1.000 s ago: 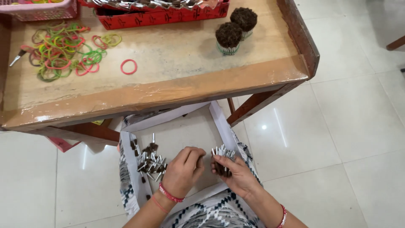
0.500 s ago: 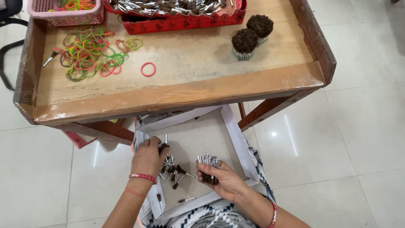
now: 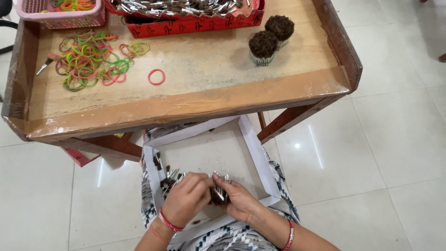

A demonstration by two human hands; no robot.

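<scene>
A bundle of small sticks (image 3: 219,191) was held upright in the right hand (image 3: 241,201), fingers closed round it, inside the white cardboard tray (image 3: 260,158) on the lap. The left hand (image 3: 186,200) was pressed against the bundle, fingers curled on it; both hands were together. Loose sticks (image 3: 168,179) lay in the tray just left of the hands. On the wooden table (image 3: 195,100) above: scattered rubber bands (image 3: 90,62), two finished bundles (image 3: 269,39), a red tray (image 3: 186,16), a pink basket (image 3: 60,11).
</scene>
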